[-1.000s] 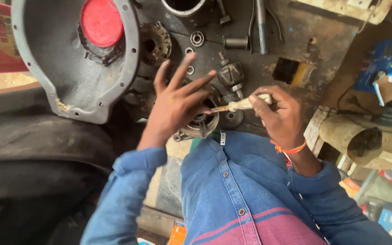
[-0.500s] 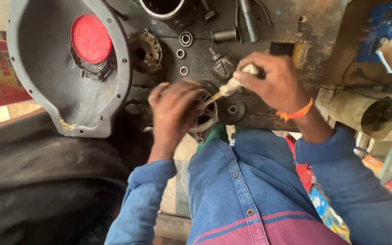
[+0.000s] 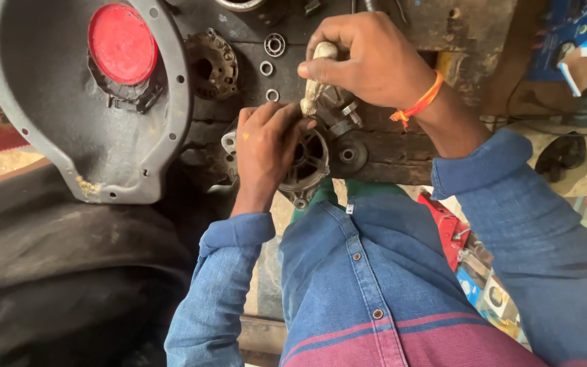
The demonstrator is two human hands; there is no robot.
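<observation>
The left hand (image 3: 266,146) lies over the left side of a round metal housing (image 3: 305,166) at the near edge of the counter (image 3: 388,146), fingers curled on its rim to hold it down. The right hand (image 3: 368,58) is closed in a fist round the pale handle of a tool (image 3: 315,78), which stands nearly upright with its tip going down into the housing's open centre; the tip itself is hidden behind the fingers.

To do this well, I judge the left hand should keep the housing pressed flat so it cannot turn or tip off the edge, and the tool should stay straight over the bore, with steady force and no sideways lean, so the tip does not slip toward the holding fingers.

The housing is dark, greasy cast metal, cup-shaped, with a deep hollow and a lug at its near side. Just right of it lies a small dark disc (image 3: 348,155). Far left sits a big grey bell-shaped casing (image 3: 69,143) with a red cap (image 3: 122,42); a toothed part (image 3: 210,62) and small rings (image 3: 274,45) lie beyond the hands.
</observation>
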